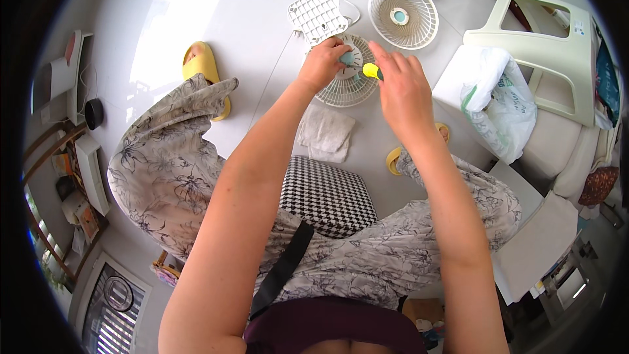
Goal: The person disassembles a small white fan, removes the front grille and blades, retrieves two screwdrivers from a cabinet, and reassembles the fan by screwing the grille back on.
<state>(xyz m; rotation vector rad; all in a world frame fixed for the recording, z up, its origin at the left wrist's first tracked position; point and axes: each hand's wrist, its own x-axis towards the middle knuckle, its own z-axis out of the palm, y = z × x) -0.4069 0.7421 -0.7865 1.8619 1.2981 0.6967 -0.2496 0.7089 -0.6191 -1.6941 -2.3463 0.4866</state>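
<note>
A small white fan lies on the tiled floor ahead of me, its round grille [347, 94] under my hands and its ribbed base [318, 13] pointing away. My left hand [322, 63] is closed on the fan between the base and the grille's pale blue middle; what its fingertips press on is partly hidden. In my right hand [403, 88] is a screwdriver with a yellow-green handle [371, 70], held over the right side of the grille. The index finger sticks out. I cannot make out the screwdriver's tip. A separate round fan cover [415, 34] rests beyond my right hand.
A folded whitish cloth [325, 134] lies just nearer than the fan. Between my legs is a black-and-white houndstooth stool [327, 196]. On the right, a white plastic bag [501, 101] sits by a pale plastic chair [570, 85]. A yellow slipper [204, 62] is on my left foot.
</note>
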